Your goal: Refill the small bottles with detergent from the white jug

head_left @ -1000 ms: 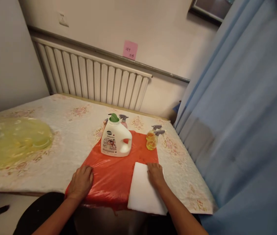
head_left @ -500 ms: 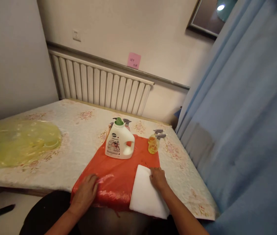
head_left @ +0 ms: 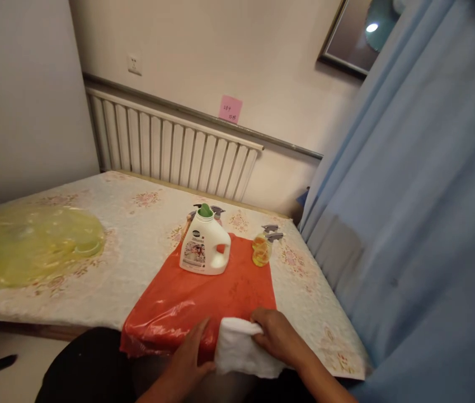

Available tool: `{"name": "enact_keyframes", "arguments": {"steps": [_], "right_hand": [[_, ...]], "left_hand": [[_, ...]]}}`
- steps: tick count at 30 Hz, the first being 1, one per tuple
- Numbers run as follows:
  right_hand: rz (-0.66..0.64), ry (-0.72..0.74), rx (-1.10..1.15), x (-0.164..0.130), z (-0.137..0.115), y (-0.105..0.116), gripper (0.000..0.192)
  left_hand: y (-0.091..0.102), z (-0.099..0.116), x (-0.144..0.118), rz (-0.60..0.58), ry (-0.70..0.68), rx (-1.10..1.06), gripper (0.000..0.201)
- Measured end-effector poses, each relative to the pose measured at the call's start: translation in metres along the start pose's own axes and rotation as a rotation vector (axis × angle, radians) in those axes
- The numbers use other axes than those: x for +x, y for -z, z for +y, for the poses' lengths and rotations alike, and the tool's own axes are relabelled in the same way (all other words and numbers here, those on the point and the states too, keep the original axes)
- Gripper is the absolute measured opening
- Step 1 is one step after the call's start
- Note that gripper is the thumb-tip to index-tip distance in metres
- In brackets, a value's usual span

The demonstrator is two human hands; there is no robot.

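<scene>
My right hand (head_left: 278,337) is closed on the upper right edge of a folded white cloth (head_left: 243,352), which hangs at the front edge of the bed. My left hand (head_left: 187,358) is open beside the cloth's left side, thumb and fingers apart; whether the thumb touches it I cannot tell. Under and behind the cloth lies a red plastic sheet (head_left: 195,299). A white detergent jug (head_left: 201,249) with a green spout stands upright on it. Spray bottles with grey heads stand about: yellow ones (head_left: 261,251) to the right, others partly hidden behind the jug.
A crumpled yellow plastic bag (head_left: 31,240) lies on the left of the flowered bed cover (head_left: 132,229). Behind stands a white radiator (head_left: 170,140) along the wall. A blue curtain (head_left: 409,196) borders the right side.
The white cloth has been lifted off the red sheet and drawn toward me by my right hand. My left hand has moved right, from the red sheet to the cloth's side.
</scene>
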State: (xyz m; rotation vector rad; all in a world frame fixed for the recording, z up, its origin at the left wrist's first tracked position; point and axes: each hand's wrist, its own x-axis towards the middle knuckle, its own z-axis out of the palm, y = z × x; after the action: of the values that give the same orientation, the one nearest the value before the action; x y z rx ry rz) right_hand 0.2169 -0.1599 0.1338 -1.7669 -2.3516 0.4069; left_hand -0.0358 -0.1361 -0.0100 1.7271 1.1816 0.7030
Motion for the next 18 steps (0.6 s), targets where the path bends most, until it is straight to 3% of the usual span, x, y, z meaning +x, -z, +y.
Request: {"name": "enact_keyframes", "arguments": {"steps": [3,8,13,18], "right_hand": [[-0.031,0.067,0.1,-0.013,-0.026,0.015,0.011],[-0.037,0.109,0.216,-0.006,-0.048,0.031,0.006],[-0.02,0.163,0.273,0.03,-0.058,0.031,0.01],[0.005,0.262,0.266,0.079,-0.065,0.028,0.011]], "left_hand": [[0.005,0.014,-0.003,-0.072,0.037,-0.077,0.087],[0.028,0.022,-0.016,-0.256,-0.002,-0.215,0.052],[0.048,0.002,-0.028,-0.178,0.013,-0.27,0.046],[0.07,-0.015,-0.03,-0.013,0.05,-0.307,0.057]]}}
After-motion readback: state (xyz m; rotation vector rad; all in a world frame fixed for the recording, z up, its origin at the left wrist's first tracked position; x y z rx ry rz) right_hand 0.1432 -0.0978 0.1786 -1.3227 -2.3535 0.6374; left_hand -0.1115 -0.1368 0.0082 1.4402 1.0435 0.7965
